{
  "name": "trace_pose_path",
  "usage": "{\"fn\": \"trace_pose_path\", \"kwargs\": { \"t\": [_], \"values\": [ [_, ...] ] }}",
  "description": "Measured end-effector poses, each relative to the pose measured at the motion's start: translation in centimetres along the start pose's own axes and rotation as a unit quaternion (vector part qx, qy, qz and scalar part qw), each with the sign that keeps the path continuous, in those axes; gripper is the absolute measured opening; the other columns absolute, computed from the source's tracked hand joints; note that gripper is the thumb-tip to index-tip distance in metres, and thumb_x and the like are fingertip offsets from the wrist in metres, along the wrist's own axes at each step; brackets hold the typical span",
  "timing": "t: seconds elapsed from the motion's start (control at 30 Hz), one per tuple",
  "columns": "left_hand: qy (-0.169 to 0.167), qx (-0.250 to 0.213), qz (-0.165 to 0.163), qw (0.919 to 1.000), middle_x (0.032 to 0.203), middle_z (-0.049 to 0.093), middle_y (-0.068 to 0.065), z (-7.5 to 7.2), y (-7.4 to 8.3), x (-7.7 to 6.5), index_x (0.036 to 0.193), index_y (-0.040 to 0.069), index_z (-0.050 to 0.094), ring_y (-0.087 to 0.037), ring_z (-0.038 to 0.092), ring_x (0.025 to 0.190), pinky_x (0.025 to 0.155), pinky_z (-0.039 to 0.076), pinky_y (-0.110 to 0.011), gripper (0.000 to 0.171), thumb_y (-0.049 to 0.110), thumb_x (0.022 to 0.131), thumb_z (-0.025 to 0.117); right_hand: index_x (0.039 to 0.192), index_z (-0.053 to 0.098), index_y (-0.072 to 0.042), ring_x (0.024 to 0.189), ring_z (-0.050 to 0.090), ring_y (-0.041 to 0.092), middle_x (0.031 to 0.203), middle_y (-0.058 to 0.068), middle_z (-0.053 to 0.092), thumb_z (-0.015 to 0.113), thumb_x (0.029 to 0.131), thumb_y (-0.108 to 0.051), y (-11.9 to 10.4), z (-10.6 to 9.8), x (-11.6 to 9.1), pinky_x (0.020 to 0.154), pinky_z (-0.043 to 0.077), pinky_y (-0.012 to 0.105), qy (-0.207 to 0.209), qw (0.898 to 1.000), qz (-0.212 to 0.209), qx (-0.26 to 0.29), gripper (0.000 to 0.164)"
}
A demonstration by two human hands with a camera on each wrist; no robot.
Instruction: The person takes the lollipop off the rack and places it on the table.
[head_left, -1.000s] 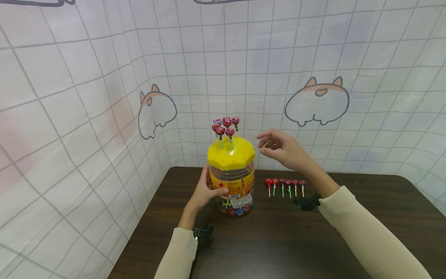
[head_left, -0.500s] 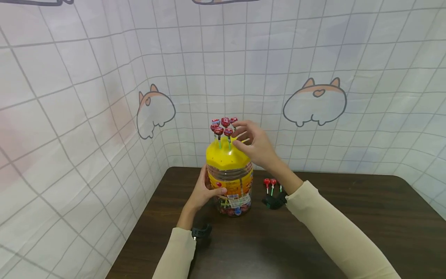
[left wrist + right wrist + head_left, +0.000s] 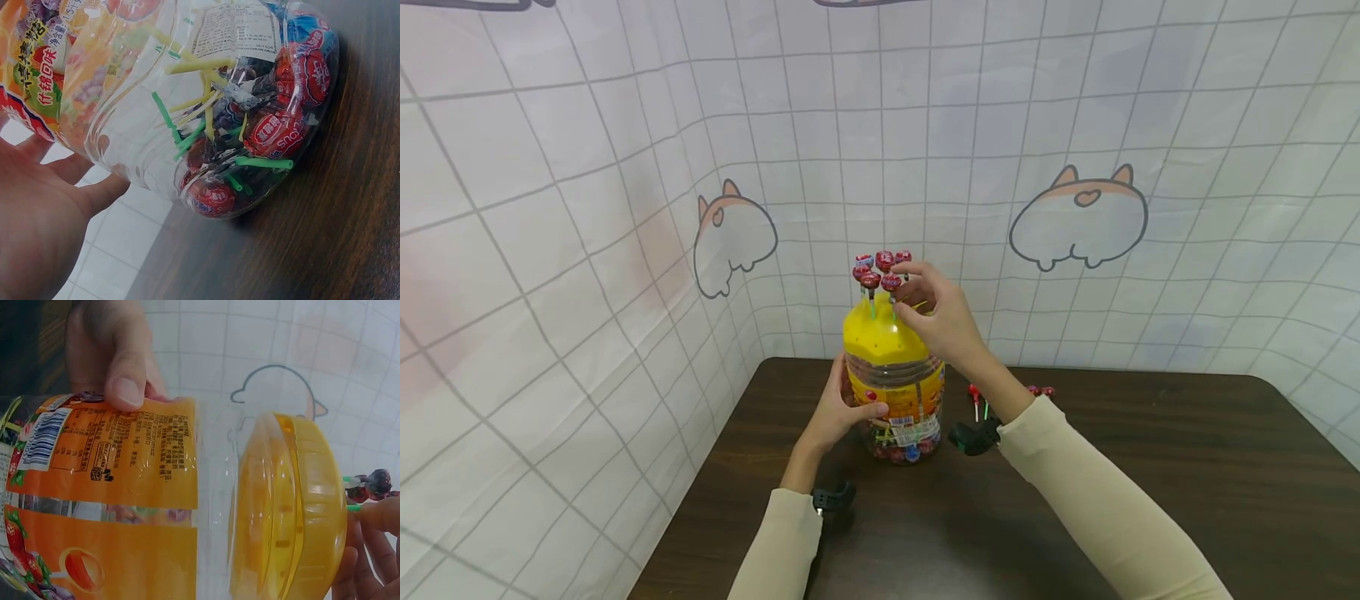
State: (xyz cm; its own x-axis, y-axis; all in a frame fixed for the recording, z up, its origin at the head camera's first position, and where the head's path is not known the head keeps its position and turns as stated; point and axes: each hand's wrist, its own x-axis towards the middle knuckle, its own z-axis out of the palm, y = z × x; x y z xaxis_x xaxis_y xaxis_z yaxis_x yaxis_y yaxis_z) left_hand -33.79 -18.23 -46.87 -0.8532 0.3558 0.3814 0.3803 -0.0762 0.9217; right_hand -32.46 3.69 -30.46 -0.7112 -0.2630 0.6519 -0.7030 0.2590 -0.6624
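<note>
A clear plastic candy jar with an orange label and a yellow lid stands upright on the table. My left hand grips its left side, thumb across the label. Several red-wrapped lollipops stick up out of the lid. My right hand is over the lid's right side, thumb and fingers closed in around the front right lollipop. In the right wrist view the thumb meets a green stick right above the lid. More lollipops lie inside the jar's bottom.
Right of the jar, loose lollipops lie in a row on the dark wood table, partly hidden by my right forearm. White grid-patterned cloth hangs behind and to the left. Each wrist wears a black strap.
My right hand has moved left from beside the jar to the lollipops on the lid, and its fingers have closed in on the front right one. My left hand stays on the jar.
</note>
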Motion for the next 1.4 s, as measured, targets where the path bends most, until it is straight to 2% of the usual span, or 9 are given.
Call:
{"fn": "trace_pose_path", "kwargs": {
  "t": [0.17,0.33,0.63,0.83,1.03,1.27,1.4],
  "values": [
    [-0.001,0.001,0.001,1.0000,0.152,0.046,-0.005,-0.1,0.0,0.1,0.159,0.034,0.018,-0.024,0.055,0.134,0.112,0.049,-0.046,0.097,0.016,0.088,0.082,0.139,0.057,-0.014,0.091,0.072,0.028,0.104,0.015,0.071,0.068,0.095,-0.002,0.0,0.2,0.1,0.081,0.062,0.039,0.019,1.000,-0.004,0.010,0.047],
    [0.000,0.001,0.001,1.0000,0.152,0.047,-0.005,-0.1,0.0,0.1,0.159,0.035,0.018,-0.025,0.055,0.133,0.111,0.050,-0.047,0.097,0.017,0.088,0.082,0.141,0.057,-0.016,0.091,0.070,0.027,0.107,0.017,0.069,0.067,0.096,-0.005,-0.2,0.3,0.1,0.078,0.059,0.029,0.052,0.998,-0.013,0.034,0.047],
    [-0.003,0.004,0.003,1.0000,0.151,0.047,-0.006,-0.1,-0.2,0.0,0.159,0.035,0.018,-0.024,0.057,0.132,0.110,0.051,-0.047,0.097,0.016,0.088,0.082,0.141,0.057,-0.013,0.088,0.066,0.023,0.107,0.017,0.066,0.066,0.095,-0.002,-0.4,-0.8,-1.2,0.072,0.056,0.021,0.085,0.992,-0.008,0.092,0.048],
    [-0.008,0.000,0.010,0.9999,0.152,0.045,-0.007,-0.2,-0.2,0.0,0.160,0.033,0.017,-0.023,0.056,0.133,0.111,0.050,-0.048,0.098,0.014,0.088,0.082,0.142,0.056,-0.011,0.088,0.066,0.016,0.109,0.016,0.065,0.065,0.094,0.001,0.3,-1.8,-3.2,0.074,0.058,0.021,0.099,0.988,0.014,0.115,0.050],
    [-0.004,0.006,0.011,0.9999,0.150,0.047,-0.006,-0.1,-0.1,0.1,0.159,0.035,0.019,-0.025,0.056,0.133,0.111,0.050,-0.050,0.098,0.018,0.087,0.083,0.142,0.057,-0.011,0.086,0.065,0.013,0.109,0.016,0.064,0.066,0.094,0.003,1.7,-2.7,-5.9,0.069,0.059,0.022,0.107,0.986,0.040,0.123,0.051],
    [-0.003,0.003,0.008,1.0000,0.150,0.047,-0.005,-0.1,-0.2,0.1,0.158,0.037,0.020,-0.025,0.056,0.133,0.111,0.050,-0.049,0.099,0.024,0.085,0.085,0.141,0.057,-0.010,0.089,0.066,0.011,0.105,0.003,0.064,0.069,0.093,0.003,3.6,-3.5,-9.0,0.069,0.059,0.023,0.106,0.985,0.071,0.117,0.051],
    [-0.006,0.002,0.009,0.9999,0.149,0.046,-0.006,-0.2,-0.2,-0.2,0.158,0.036,0.019,-0.024,0.057,0.131,0.110,0.051,-0.047,0.098,0.020,0.087,0.084,0.139,0.059,-0.009,0.091,0.066,0.011,0.106,0.008,0.067,0.069,0.092,0.004,4.6,-3.7,-10.2,0.074,0.059,0.020,0.110,0.984,0.077,0.113,0.049]
  ]
}}
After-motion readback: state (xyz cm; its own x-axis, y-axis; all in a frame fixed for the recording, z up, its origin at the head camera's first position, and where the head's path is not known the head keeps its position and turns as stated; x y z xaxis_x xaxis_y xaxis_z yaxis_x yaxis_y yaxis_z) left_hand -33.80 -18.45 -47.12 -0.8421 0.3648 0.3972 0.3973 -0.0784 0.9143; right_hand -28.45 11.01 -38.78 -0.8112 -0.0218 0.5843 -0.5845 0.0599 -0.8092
